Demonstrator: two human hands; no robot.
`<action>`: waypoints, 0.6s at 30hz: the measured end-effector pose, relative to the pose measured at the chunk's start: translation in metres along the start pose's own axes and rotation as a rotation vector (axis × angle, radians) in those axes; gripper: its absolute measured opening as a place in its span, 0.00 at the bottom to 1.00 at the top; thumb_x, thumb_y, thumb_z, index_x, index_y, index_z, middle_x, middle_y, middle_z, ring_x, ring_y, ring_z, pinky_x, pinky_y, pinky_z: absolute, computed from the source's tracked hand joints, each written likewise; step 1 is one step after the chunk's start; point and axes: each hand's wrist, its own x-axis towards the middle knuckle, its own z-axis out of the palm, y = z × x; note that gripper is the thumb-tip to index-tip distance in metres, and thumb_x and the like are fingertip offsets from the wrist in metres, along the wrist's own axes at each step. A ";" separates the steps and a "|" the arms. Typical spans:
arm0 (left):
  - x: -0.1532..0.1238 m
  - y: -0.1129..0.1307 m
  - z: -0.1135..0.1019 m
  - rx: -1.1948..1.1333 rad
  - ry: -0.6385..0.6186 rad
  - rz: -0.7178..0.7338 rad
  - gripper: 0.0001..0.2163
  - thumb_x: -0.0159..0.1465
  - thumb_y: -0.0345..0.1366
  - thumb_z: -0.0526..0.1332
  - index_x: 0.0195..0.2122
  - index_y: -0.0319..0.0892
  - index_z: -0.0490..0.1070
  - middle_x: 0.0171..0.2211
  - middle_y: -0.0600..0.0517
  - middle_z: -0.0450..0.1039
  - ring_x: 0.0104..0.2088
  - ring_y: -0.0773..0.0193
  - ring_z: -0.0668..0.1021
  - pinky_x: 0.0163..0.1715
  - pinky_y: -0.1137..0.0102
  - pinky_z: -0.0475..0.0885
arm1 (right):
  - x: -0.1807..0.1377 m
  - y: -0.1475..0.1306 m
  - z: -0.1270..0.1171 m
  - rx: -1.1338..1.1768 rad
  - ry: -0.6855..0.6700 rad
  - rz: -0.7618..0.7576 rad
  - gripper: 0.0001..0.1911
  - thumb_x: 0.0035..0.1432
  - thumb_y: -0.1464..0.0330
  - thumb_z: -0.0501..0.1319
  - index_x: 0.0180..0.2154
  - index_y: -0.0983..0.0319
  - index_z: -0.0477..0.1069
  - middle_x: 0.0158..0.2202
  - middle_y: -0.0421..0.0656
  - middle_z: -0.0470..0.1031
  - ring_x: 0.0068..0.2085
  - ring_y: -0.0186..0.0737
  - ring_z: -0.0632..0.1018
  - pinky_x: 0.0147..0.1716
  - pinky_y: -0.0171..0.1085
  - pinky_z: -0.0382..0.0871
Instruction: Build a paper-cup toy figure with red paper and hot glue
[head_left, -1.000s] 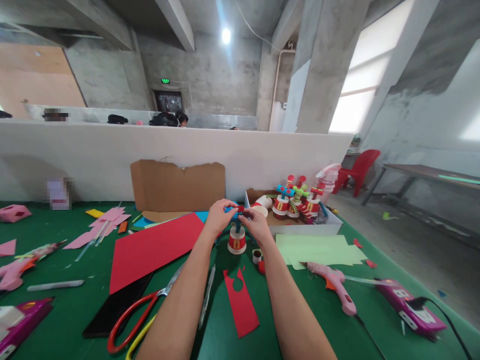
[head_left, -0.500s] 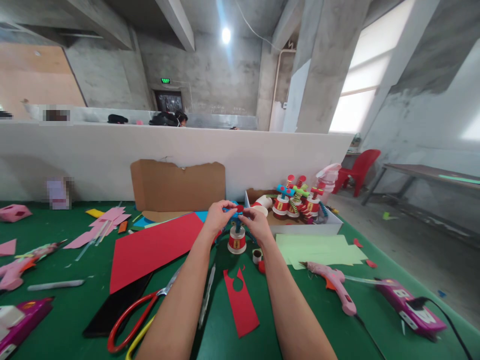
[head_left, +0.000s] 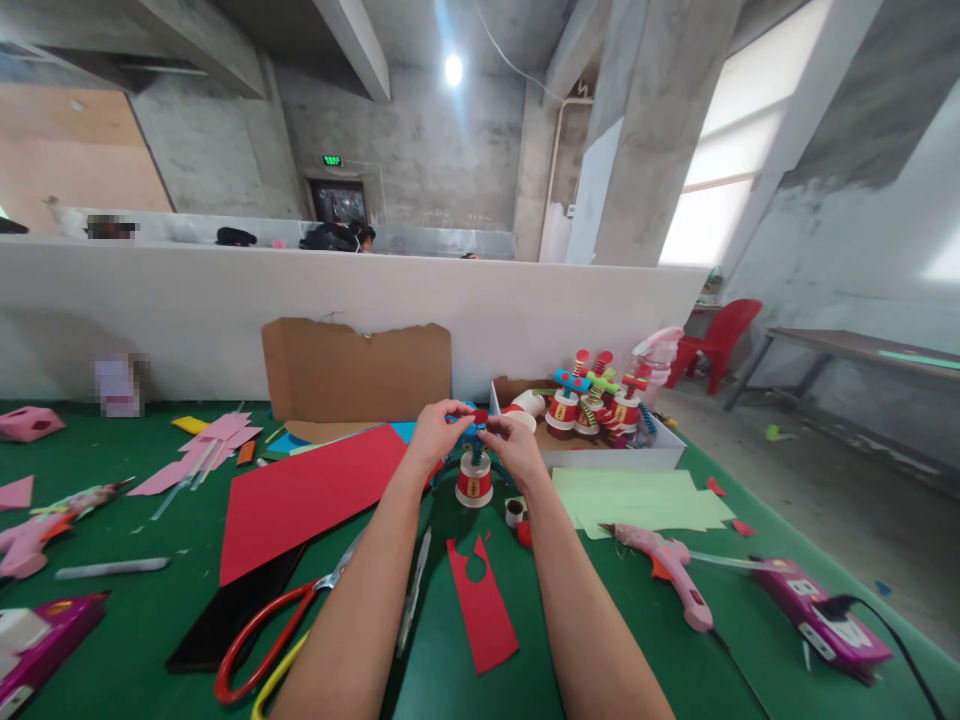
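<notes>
Both left hand (head_left: 436,434) and right hand (head_left: 519,447), nearly closed, seemingly pinching red piece (head_left: 481,415) atop cup figure (head_left: 474,487).

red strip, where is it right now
In the head view, the red strip lies on the table at lower centre, between the left arm and right arm, nearer the camera than the cup figure.

Both forearms (head_left: 360,590) extend forward, left hand (head_left: 437,438) and right hand (head_left: 517,447) near each other, fingers (head_left: 454,409) bent.
</notes>
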 end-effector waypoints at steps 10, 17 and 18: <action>0.000 -0.002 0.000 -0.068 -0.029 0.008 0.08 0.56 0.33 0.62 0.36 0.40 0.77 0.34 0.48 0.79 0.35 0.62 0.79 0.37 0.69 0.73 | -0.001 -0.004 -0.002 0.073 0.006 0.013 0.15 0.44 0.66 0.68 0.37 0.62 0.78 0.38 0.45 0.81 0.41 0.45 0.79 0.44 0.43 0.73; 0.000 -0.001 -0.003 -0.058 0.015 0.020 0.10 0.56 0.35 0.61 0.37 0.41 0.76 0.32 0.49 0.78 0.35 0.62 0.78 0.36 0.69 0.72 | 0.000 -0.005 -0.011 0.086 0.048 0.031 0.16 0.43 0.63 0.69 0.36 0.62 0.78 0.37 0.46 0.81 0.41 0.45 0.79 0.43 0.42 0.73; 0.001 -0.001 -0.004 -0.052 0.027 0.023 0.10 0.56 0.35 0.61 0.37 0.41 0.76 0.32 0.50 0.78 0.34 0.62 0.78 0.36 0.69 0.72 | 0.001 -0.005 -0.013 0.085 0.081 0.033 0.16 0.44 0.61 0.68 0.36 0.62 0.78 0.37 0.46 0.81 0.41 0.45 0.79 0.44 0.43 0.72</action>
